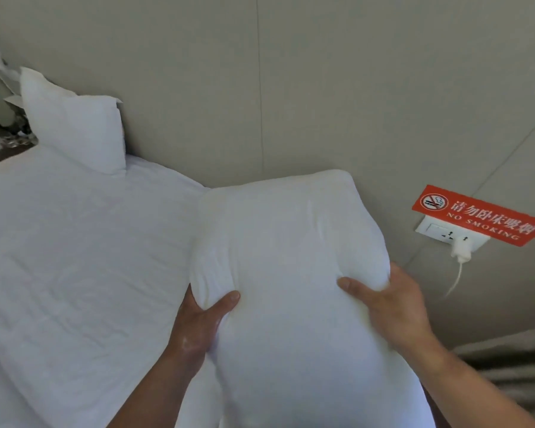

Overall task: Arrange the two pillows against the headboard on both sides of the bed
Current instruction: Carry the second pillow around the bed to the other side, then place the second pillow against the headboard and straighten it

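far-left pillow [74, 125]: upright against headboard [260, 88], looks placed | second pillow [284, 273]: near right, held above bed [74, 257] | left hand [198, 319], right hand [393, 307]: fingers clamped on its sides | left: set it against headboard, right side

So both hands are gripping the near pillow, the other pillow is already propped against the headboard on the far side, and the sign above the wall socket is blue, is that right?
Not quite: the sign above the wall socket is red, not blue, as the head view shows. The rest holds: the left hand and right hand both grip the near pillow, and the other pillow stands propped against the headboard on the far side.
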### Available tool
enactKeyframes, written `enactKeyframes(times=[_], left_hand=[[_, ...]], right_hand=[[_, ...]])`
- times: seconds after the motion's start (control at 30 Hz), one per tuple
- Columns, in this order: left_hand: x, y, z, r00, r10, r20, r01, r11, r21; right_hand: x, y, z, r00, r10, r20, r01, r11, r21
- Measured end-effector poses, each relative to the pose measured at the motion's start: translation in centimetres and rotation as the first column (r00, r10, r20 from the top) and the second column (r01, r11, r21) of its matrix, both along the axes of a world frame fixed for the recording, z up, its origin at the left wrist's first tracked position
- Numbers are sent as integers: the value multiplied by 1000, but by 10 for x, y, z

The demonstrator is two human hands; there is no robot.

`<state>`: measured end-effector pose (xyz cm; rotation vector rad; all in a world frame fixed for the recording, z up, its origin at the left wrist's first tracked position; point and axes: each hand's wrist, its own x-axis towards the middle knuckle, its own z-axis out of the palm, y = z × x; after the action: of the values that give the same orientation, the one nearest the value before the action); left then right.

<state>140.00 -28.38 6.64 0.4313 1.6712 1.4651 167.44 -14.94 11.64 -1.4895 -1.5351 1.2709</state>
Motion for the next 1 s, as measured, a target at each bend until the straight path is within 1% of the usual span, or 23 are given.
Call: enactKeyframes(times=[0.1, 0.3, 0.47, 0.6, 0.73, 0.87, 0.93, 1.0], left_hand=[[-13, 17, 5, 996, 90, -13, -90, 995, 34], [-58, 42, -7, 972, 234, 40, -236, 970, 57], [-91, 62, -44, 925, 346, 156, -356, 934, 37], [-118, 81, -87, 877, 415, 244, -408, 909, -81], [-140, 104, -131, 836, 422, 351, -361, 904, -227], [-152, 126, -169, 802, 416, 429, -256, 888, -382], [-162, 132, -185, 823, 392, 411, -186, 870, -456], [-175, 136, -192, 862, 310, 400, -67, 853, -517]], right_hand=[[-31, 47, 0, 997, 70, 7, -71, 997, 15], [-121, 129, 1, 952, 302, 41, -305, 950, 71], [-213, 187, -10, 862, 490, 134, -501, 862, 72], [-280, 217, -34, 768, 589, 251, -618, 784, 52], [-331, 238, -70, 676, 644, 359, -698, 716, 30], [-360, 259, -121, 612, 661, 434, -726, 687, -20], [-370, 263, -145, 564, 670, 483, -749, 661, -42], [-375, 264, -164, 540, 642, 544, -752, 658, -31]])
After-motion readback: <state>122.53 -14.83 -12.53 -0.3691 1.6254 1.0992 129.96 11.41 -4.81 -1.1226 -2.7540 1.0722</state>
